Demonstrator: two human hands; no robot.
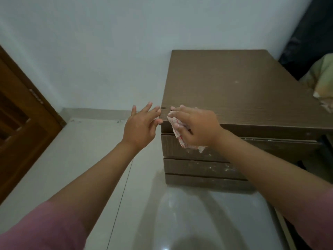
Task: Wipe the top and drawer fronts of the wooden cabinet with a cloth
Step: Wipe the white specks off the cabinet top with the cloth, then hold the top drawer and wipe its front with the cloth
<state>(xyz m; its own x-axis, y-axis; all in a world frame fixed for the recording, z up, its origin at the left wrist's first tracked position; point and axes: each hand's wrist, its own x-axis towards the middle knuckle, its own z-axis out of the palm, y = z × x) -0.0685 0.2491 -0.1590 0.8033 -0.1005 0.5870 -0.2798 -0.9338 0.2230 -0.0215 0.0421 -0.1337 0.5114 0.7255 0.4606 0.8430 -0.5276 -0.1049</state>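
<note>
At the far left, well away from either hand, a wooden door [21,112] stands against the pale wall [108,51]. The left hand [140,125] has its fingers spread and straight, holding nothing; its fingertips [158,110] reach the front left corner of the wooden cabinet [243,87], touching or just short of it, I cannot tell which.

Just to the right of that hand, the right hand [194,127] presses a cloth [177,131] onto the cabinet's front edge. The fingers lie over the cloth on the top, the thumb curls round it at the front, and a loose tail hangs below the palm over the upper drawer front [212,154].

The cloth looks thin, soft and light. It will likely bunch and slip under the palm, so it is best gathered into a pad and held flat under the fingers with the thumb pinning one side. The cabinet seems stiff and heavy enough not to shift under wiping.

Beyond the right hand the top is flat brown wood grain with a few pale specks; below that hand, the drawer fronts [198,168] carry whitish marks and look unwiped. Further right, bedding [322,82] meets the cabinet's side. Beneath both arms lies a glossy pale tiled floor [90,159].
</note>
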